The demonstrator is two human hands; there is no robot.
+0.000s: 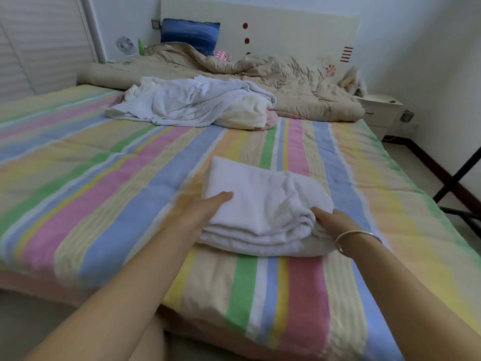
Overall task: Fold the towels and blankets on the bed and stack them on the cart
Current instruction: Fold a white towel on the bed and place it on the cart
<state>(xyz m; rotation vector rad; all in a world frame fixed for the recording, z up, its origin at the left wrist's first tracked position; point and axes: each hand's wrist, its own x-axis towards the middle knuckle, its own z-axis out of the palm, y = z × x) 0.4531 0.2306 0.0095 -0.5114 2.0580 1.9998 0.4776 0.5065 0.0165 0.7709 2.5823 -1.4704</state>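
A folded white towel [263,201] lies on the striped bed [104,178] near its front edge. My left hand [205,207] holds the towel's left side, thumb on top and fingers hidden beneath it. My right hand [330,220] grips the towel's right end, its fingers tucked into the folds. Further back lies a crumpled heap of white towels or blankets [192,102] with a pale yellow piece and a bit of pink at its right end.
A rumpled beige quilt [273,79] lies along the headboard, with a blue pillow [190,35] behind it. A white nightstand [382,110] stands at the back right. Black metal bars [458,178] cross the floor at the right edge.
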